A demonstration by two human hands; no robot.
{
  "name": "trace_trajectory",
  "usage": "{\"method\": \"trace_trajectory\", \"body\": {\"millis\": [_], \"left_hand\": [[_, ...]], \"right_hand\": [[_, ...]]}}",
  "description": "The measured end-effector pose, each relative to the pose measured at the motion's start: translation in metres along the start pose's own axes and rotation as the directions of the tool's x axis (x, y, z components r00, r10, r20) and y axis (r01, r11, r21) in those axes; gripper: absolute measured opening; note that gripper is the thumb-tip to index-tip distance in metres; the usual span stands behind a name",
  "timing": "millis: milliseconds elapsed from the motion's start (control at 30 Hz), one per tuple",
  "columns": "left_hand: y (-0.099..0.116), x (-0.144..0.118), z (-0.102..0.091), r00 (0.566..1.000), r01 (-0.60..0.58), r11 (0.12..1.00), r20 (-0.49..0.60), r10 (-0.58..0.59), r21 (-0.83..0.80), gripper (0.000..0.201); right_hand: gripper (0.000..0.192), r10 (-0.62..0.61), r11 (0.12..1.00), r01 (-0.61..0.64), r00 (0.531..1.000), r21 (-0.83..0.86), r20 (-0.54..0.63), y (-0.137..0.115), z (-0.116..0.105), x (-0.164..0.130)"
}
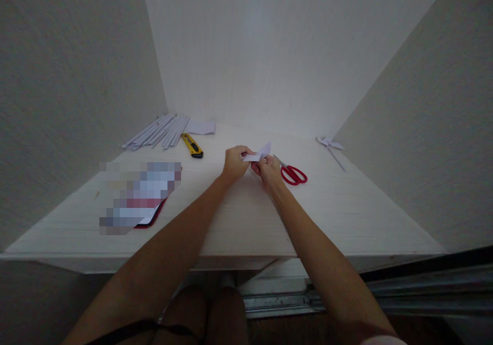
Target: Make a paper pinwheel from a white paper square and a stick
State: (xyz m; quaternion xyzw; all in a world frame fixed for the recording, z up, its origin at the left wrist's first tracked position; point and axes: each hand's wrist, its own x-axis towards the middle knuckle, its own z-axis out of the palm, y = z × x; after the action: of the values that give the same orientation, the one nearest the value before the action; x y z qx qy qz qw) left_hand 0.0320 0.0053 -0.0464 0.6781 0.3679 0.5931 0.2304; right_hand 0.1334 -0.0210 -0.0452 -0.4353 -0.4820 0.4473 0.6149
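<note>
Between the fingers of both hands sits a small folded piece of white paper [259,155], pinched by the left hand [234,163] and the right hand [268,172] just above the worktop [239,216]; a fold seems to be in progress, and pressing it crisp would need a steady pinch. Just right of the fingers lie red scissors [293,173]; to their left, a yellow utility knife [192,146] and rolled paper sticks [157,131]. Farther right rests a paper pinwheel [330,145]. No containers show.

No text, label or number can be read anywhere.
</note>
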Motion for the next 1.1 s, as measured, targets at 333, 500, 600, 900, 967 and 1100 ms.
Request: {"method": "trace_trajectory", "body": {"millis": [333,500,600,900,967,1100], "left_hand": [[0.0028,0.0,0.0008,1.0,0.012,1.0,-0.006,-0.012,0.0,0.01],[0.0041,-0.0002,0.0003,1.0,0.001,1.0,-0.004,0.0,0.026,0.01],[0.0047,-0.0003,0.0001,1.0,0.005,1.0,-0.003,-0.005,0.029,0.011],[0.0024,0.0015,-0.0001,0.999,0.052,0.999,-0.009,-0.053,-0.009,0.015],[0.0011,0.0017,0.0006,0.998,0.054,0.998,-0.014,-0.054,-0.011,0.015],[-0.0008,0.0013,0.0017,0.999,0.051,0.999,-0.012,-0.051,0.0,0.013]], "right_hand": [[0.015,0.004,1.0,-0.004,0.999,0.003,-0.039,-0.0007,0.0014,-0.0004],[0.015,0.009,1.0,-0.009,0.999,0.005,-0.037,-0.0011,0.0012,-0.0003],[0.014,0.035,0.999,-0.035,0.998,-0.004,-0.045,-0.0024,0.0013,-0.0011],[0.01,-0.007,1.0,0.008,0.999,0.017,-0.036,-0.0024,0.0024,-0.0011],[0.012,-0.017,1.0,0.018,0.999,0.026,-0.038,-0.0007,0.0023,-0.0001],[0.014,-0.021,0.999,0.023,0.999,0.049,-0.03,0.0009,0.0024,0.0006]]}}
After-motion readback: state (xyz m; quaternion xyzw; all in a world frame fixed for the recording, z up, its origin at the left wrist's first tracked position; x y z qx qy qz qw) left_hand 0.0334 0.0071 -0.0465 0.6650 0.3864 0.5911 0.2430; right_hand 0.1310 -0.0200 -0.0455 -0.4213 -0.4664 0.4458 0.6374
